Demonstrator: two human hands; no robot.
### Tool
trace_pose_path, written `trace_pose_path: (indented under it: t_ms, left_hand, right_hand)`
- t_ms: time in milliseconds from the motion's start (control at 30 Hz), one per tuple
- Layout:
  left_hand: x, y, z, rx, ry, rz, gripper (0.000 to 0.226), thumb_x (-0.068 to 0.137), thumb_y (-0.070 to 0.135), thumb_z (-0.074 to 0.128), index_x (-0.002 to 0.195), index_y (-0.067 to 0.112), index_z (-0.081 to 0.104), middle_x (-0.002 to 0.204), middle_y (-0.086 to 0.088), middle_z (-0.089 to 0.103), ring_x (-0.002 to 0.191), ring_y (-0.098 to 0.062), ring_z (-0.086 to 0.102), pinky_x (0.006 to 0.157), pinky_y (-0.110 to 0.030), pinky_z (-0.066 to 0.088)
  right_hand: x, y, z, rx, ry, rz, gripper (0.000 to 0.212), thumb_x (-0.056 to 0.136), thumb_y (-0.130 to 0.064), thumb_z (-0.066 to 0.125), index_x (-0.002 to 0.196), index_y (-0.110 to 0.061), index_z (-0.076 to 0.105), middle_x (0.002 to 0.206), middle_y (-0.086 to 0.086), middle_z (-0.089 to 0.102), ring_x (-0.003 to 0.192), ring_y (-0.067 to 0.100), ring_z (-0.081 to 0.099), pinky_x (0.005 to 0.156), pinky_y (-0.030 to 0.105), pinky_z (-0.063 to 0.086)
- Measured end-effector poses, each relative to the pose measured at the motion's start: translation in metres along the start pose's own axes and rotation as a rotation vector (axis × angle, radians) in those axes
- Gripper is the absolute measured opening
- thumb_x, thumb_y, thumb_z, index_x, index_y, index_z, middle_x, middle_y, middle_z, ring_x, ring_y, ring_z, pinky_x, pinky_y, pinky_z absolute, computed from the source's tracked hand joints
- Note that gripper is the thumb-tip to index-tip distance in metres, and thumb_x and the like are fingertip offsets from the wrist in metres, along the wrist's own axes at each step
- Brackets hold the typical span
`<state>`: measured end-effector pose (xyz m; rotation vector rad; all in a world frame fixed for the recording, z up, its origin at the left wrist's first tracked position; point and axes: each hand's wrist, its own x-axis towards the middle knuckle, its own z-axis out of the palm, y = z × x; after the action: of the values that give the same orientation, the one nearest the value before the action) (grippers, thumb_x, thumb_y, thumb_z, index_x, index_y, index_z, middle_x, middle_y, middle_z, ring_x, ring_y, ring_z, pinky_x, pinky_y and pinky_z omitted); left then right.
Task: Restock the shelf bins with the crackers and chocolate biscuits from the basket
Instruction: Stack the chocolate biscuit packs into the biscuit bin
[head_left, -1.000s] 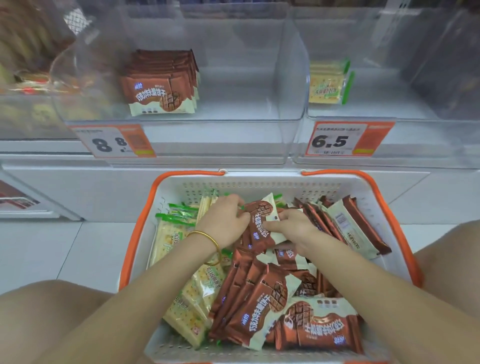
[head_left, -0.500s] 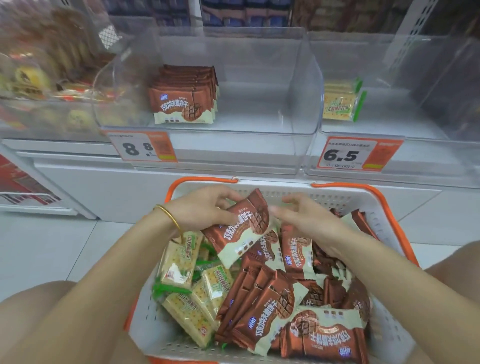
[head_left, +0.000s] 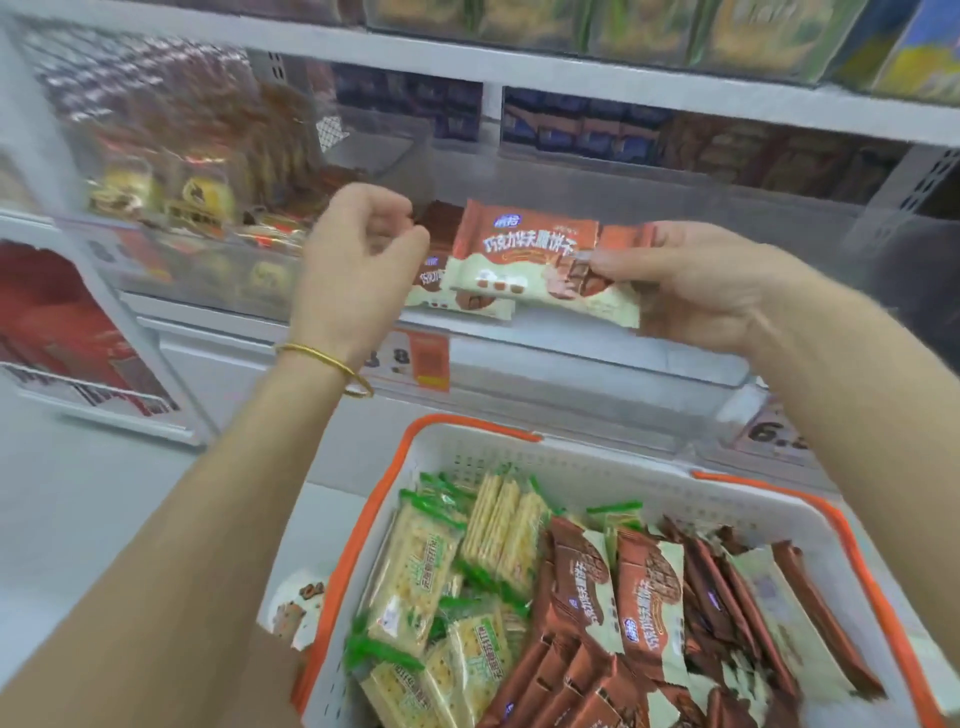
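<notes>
My right hand (head_left: 696, 291) pinches the right end of a brown-and-cream chocolate biscuit pack (head_left: 524, 254) and holds it flat in front of the clear shelf bin (head_left: 571, 358). Behind the pack, a low stack of the same biscuits (head_left: 441, 293) lies in that bin. My left hand (head_left: 358, 265), a gold bangle on its wrist, hovers just left of the pack with its fingers curled and holding nothing. Below stands the white basket (head_left: 597, 483) with orange rim. Green-wrapped crackers (head_left: 415, 577) fill its left side, chocolate biscuit packs (head_left: 649, 597) its right.
An orange price tag (head_left: 428, 358) hangs on the bin's front; another tag (head_left: 774, 431) marks the bin to the right. Bins of other snacks (head_left: 171, 192) sit to the left, and a shelf (head_left: 571, 78) runs above. A loose wrapper (head_left: 296, 603) lies left of the basket.
Both hands rose from the basket to the shelf bin. The biscuit pack passed from my left hand to my right, and my left hand let go. The view tilted up.
</notes>
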<state>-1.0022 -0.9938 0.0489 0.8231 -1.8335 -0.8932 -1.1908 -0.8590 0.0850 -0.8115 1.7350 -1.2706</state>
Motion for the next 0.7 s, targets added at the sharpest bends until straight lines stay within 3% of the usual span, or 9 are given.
trace_pose_path:
  t_ms: [67, 133, 200, 333, 467, 567, 700]
  left_hand:
    - [-0.002, -0.019, 0.004, 0.263, -0.023, 0.132, 0.03, 0.078, 0.029, 0.05, 0.099, 0.013, 0.064, 0.093, 0.003, 0.061, 0.095, -0.018, 0.057, 0.09, -0.031, 0.044]
    - [-0.005, -0.032, 0.01, 0.48, -0.141, 0.217, 0.039, 0.081, 0.04, 0.042, 0.096, 0.015, 0.067, 0.097, -0.003, 0.065, 0.098, -0.027, 0.057, 0.089, -0.04, 0.044]
    - [-0.009, -0.036, 0.017, 0.62, -0.208, 0.224, 0.047, 0.082, 0.05, 0.032, 0.095, 0.019, 0.066, 0.098, -0.003, 0.065, 0.098, -0.028, 0.056, 0.086, -0.042, 0.044]
    - [-0.016, -0.038, 0.025, 0.72, -0.241, 0.21, 0.058, 0.082, 0.056, 0.021, 0.096, 0.022, 0.067, 0.1, 0.002, 0.064, 0.101, -0.025, 0.053, 0.085, -0.038, 0.036]
    - [-0.015, -0.04, 0.027, 0.751, -0.262, 0.214, 0.063, 0.082, 0.056, 0.017, 0.096, 0.02, 0.067, 0.1, 0.001, 0.065, 0.103, -0.026, 0.053, 0.086, -0.038, 0.032]
    - [-0.016, -0.04, 0.029, 0.752, -0.262, 0.211, 0.063, 0.083, 0.056, 0.015, 0.096, 0.022, 0.067, 0.099, 0.003, 0.065, 0.102, -0.024, 0.053, 0.087, -0.037, 0.03]
    - [-0.015, -0.04, 0.029, 0.75, -0.259, 0.207, 0.065, 0.082, 0.056, 0.012, 0.097, 0.023, 0.067, 0.099, 0.004, 0.064, 0.103, -0.022, 0.052, 0.086, -0.035, 0.028]
  right_hand:
    - [0.034, 0.0, 0.011, -0.095, 0.101, -0.009, 0.027, 0.072, -0.011, 0.078, 0.092, -0.017, 0.061, 0.101, 0.014, 0.069, 0.082, 0.021, 0.059, 0.063, 0.031, 0.047]
    - [0.066, 0.008, 0.028, -0.217, 0.143, -0.032, 0.025, 0.075, -0.008, 0.077, 0.083, -0.018, 0.055, 0.084, 0.008, 0.065, 0.067, 0.017, 0.055, 0.046, 0.022, 0.036]
    - [0.091, 0.018, 0.047, -0.301, 0.152, -0.055, 0.031, 0.077, -0.003, 0.075, 0.078, -0.02, 0.049, 0.075, 0.004, 0.059, 0.061, 0.017, 0.054, 0.04, 0.02, 0.04]
    - [0.127, 0.037, 0.066, -0.479, 0.227, -0.091, 0.032, 0.077, -0.004, 0.076, 0.083, -0.018, 0.047, 0.1, 0.012, 0.061, 0.084, 0.03, 0.063, 0.059, 0.038, 0.056]
    - [0.142, 0.039, 0.071, -0.662, 0.305, -0.083, 0.029, 0.077, -0.013, 0.076, 0.083, -0.015, 0.048, 0.109, 0.011, 0.063, 0.099, 0.03, 0.063, 0.087, 0.041, 0.052]
    - [0.148, 0.042, 0.077, -0.71, 0.326, -0.033, 0.041, 0.077, -0.022, 0.075, 0.11, -0.013, 0.052, 0.114, 0.006, 0.062, 0.104, 0.027, 0.061, 0.09, 0.04, 0.05]
    - [0.157, 0.042, 0.091, -0.679, 0.36, 0.014, 0.052, 0.077, -0.021, 0.077, 0.118, -0.01, 0.048, 0.119, 0.009, 0.058, 0.103, 0.033, 0.062, 0.088, 0.042, 0.051]
